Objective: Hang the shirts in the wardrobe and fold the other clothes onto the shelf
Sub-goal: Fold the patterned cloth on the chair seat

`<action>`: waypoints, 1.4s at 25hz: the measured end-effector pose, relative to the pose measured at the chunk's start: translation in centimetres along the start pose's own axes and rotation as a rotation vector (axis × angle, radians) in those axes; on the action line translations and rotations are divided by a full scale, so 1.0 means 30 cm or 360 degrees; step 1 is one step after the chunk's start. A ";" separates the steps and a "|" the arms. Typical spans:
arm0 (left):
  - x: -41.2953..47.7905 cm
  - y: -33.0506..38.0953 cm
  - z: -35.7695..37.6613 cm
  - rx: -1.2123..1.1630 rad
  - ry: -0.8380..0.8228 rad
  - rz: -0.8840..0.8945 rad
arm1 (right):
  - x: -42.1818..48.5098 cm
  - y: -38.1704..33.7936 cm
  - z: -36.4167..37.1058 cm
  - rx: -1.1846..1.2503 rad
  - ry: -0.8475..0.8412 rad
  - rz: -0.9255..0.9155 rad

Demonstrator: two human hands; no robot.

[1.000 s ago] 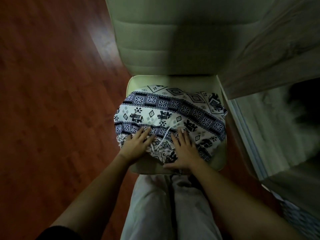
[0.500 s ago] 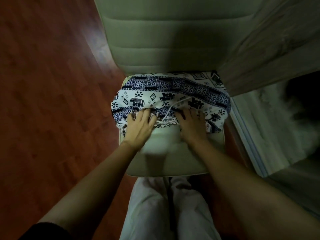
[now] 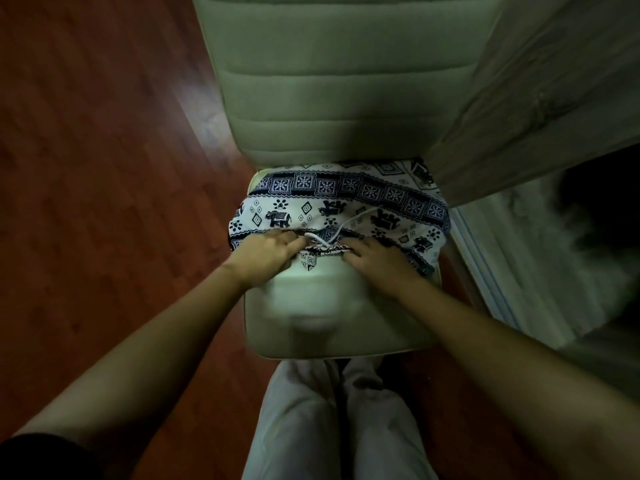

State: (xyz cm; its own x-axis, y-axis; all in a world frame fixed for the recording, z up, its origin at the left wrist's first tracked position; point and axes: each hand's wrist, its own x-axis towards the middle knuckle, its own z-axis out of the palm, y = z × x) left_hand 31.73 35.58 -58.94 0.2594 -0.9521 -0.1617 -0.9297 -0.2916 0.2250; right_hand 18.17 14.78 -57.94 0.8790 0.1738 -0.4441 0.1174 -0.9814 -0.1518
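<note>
1. Head view, where the thing lies: the patterned garment (image 3: 346,199) sits at the centre of the frame. It is a white cloth printed with dark elephants and a banded border, and it lies doubled across the far half of the chair seat (image 3: 332,320), up against the chair back (image 3: 343,81). Its ends droop a little over the seat's left and right edges. A white drawstring (image 3: 349,223) loops loose on top of it.
2. Head view, the hands: the left hand (image 3: 266,254) is at the near edge of the fold, left of centre, with its fingers (image 3: 292,241) bent onto the cloth and pinching that edge. The right hand (image 3: 379,259) is at the same edge, right of centre. Its fingertips go in under the cloth, so I cannot tell whether it grips or only presses.
3. Head view, how it will likely handle: the cloth looks thin, light and limp. It should sag and unfold if lifted by one point, and it may slide on the smooth seat.
4. Head view, where to take hold: take both ends of the folded edge, hands apart, with the drawstring tucked inside so it does not dangle.
5. Head view, surroundings: a wood-grain wardrobe panel (image 3: 554,84) fills the upper right, and a red-brown floor (image 3: 104,168) the left.
</note>
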 end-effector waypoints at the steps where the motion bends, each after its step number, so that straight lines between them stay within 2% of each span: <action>1: 0.002 0.017 -0.053 0.0027 -0.0097 -0.0035 | -0.009 -0.003 -0.044 -0.0019 0.0024 0.0020; 4: 0.052 0.070 -0.270 0.0192 -0.0388 -0.0273 | -0.036 -0.010 -0.232 0.0006 0.0199 0.0009; 5: 0.065 0.080 -0.358 0.0241 -0.0414 -0.0301 | -0.051 -0.009 -0.317 0.0010 0.0212 0.0002; 8: 0.083 0.085 -0.662 0.0288 -0.0304 -0.0367 | -0.126 0.002 -0.634 0.0205 0.0241 0.0104; 10: 0.092 0.104 -0.881 0.0315 -0.0242 -0.0423 | -0.212 0.014 -0.873 0.0211 0.0157 0.0134; 14: 0.081 0.193 -1.352 0.0458 -0.0119 -0.0492 | -0.414 0.001 -1.343 -0.0241 0.0088 0.0060; 17: 0.043 0.231 -1.667 0.0244 0.0093 -0.0568 | -0.565 -0.032 -1.614 -0.0200 0.0323 0.0158; 19: 0.007 0.238 -1.798 0.0149 0.0185 -0.0507 | -0.640 -0.048 -1.713 -0.0147 0.0515 0.0186; 23: -0.049 0.235 -1.908 -0.0183 0.0191 -0.0334 | -0.725 -0.053 -1.775 -0.0219 0.0592 0.0234; 25: -0.057 0.221 -1.937 -0.0524 0.0225 -0.0287 | -0.736 -0.038 -1.781 -0.0144 0.0559 0.0300; 26: -0.055 0.223 -1.947 -0.0654 0.0262 -0.0255 | -0.727 -0.023 -1.779 0.0050 0.0528 0.0345; 28: -0.028 0.236 -1.948 -0.0729 0.0366 -0.0240 | -0.710 -0.034 -1.767 0.0753 0.0478 0.0454; 30: 0.013 0.284 -1.942 -0.0746 0.0420 -0.0186 | -0.701 -0.081 -1.771 0.1431 0.0633 0.0600; 32: 0.057 0.351 -1.935 -0.0785 0.0404 -0.0098 | -0.717 -0.138 -1.794 0.2066 0.0826 0.0626; 35: 0.096 0.432 -1.926 -0.0843 0.0438 -0.0115 | -0.740 -0.160 -1.834 0.2660 0.1030 0.0680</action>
State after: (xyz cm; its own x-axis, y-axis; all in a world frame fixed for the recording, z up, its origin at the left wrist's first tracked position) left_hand 35.53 23.74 -0.97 0.4411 -0.8964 0.0440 -0.6685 -0.2954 0.6825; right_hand 23.52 11.15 1.23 0.7882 -0.4869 -0.3762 -0.3059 0.2205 -0.9262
